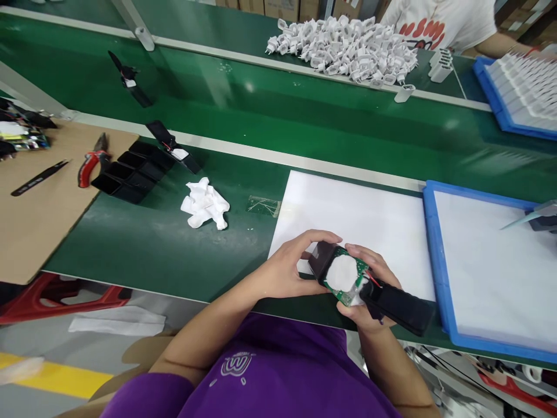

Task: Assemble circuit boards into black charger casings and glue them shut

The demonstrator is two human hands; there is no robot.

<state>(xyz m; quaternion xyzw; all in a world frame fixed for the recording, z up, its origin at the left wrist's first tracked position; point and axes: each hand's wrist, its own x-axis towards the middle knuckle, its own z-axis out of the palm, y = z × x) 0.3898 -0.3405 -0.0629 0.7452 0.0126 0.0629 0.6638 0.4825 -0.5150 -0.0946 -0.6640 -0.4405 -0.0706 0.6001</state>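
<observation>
My left hand (289, 264) has its fingers wrapped round a black case (322, 259). A green circuit board (362, 267) with a white pad (342, 273) on it sticks out of the case's open end. My right hand (376, 273) grips the board's edges from both sides, beside a black cover (402, 306) joined to it by red and black wires. Some fingertips of the right hand are hidden behind these parts. Both hands are over the near edge of a white sheet (348, 209).
Crumpled white tissue (205, 203), black cases (134, 169), another assembly (174, 148), red pliers (93, 161) and tweezers (40, 177) lie at left. A blue-rimmed tray (439, 273) stands at right. White plugs (343, 49) and a person's shirt (439, 23) are beyond the divider.
</observation>
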